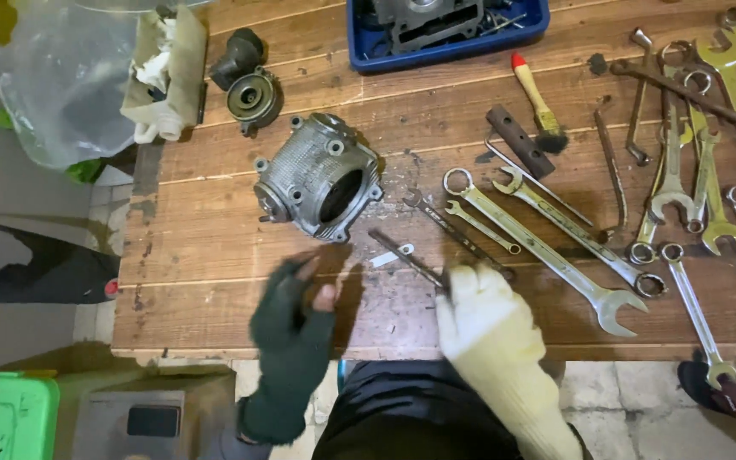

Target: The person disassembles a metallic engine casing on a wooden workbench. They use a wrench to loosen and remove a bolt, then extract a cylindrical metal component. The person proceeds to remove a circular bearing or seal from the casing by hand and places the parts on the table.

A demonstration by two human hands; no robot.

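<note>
The right hand (483, 311) in a cream knit glove grips a thin dark metal wrench (408, 256); the left hand (293, 319), in a dark fingerless glove, hovers half open near the ribbed grey metal cylinder (317, 177).

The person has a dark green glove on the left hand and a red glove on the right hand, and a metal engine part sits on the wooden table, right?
Not quite. In the head view the right hand wears a pale yellow glove, not red. The left hand does wear dark green, and the metal engine part sits on the wooden table.
</note>
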